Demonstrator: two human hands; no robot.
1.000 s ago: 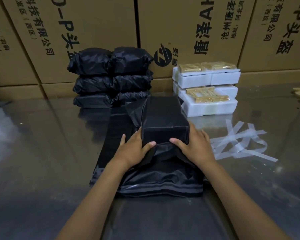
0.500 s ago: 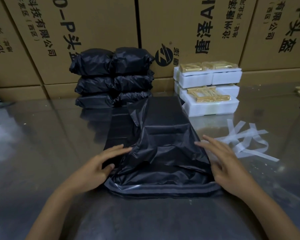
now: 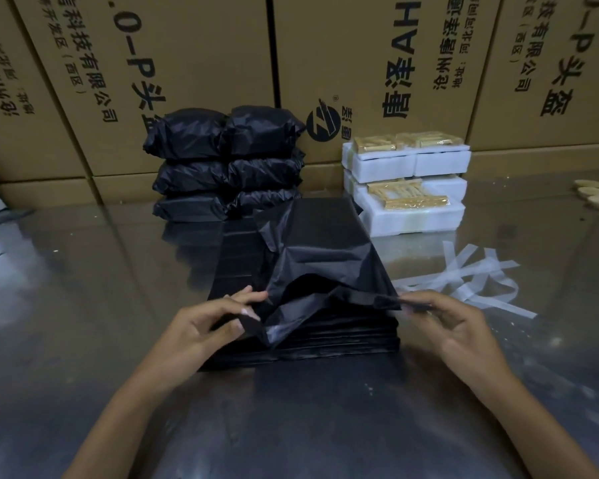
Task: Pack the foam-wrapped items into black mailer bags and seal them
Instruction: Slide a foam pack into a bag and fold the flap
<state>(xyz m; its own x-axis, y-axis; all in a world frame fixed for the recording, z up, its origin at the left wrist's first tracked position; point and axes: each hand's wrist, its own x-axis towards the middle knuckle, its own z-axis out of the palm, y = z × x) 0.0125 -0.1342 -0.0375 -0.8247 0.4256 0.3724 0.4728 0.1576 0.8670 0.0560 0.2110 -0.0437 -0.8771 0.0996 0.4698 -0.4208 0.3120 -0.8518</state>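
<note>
While pinched at both open-end corners, filled black plastic mailer bag point(image 3: 320, 257) lying lengthwise on stack of flat black mailer bags point(image 3: 343, 344) at centre of shiny metal table point(image 3: 83, 305). Left hand point(image 3: 201, 323) — thumb and fingertips curled, nipping near-left corner of bag mouth. Right hand point(image 3: 453, 323) — fingers curled, pinching near-right corner, edge drawn taut between both hands. Mouth of bag gaping, not sealed. Behind, against brown printed cardboard cartons point(image 3: 194, 63): pile of sealed black parcels point(image 3: 227, 164), stacked three high in two columns. To its right: white foam-wrapped items point(image 3: 408, 191) topped with yellowish packets. Near right hand: loose translucent peeled strips point(image 3: 471, 278) on table.
</note>
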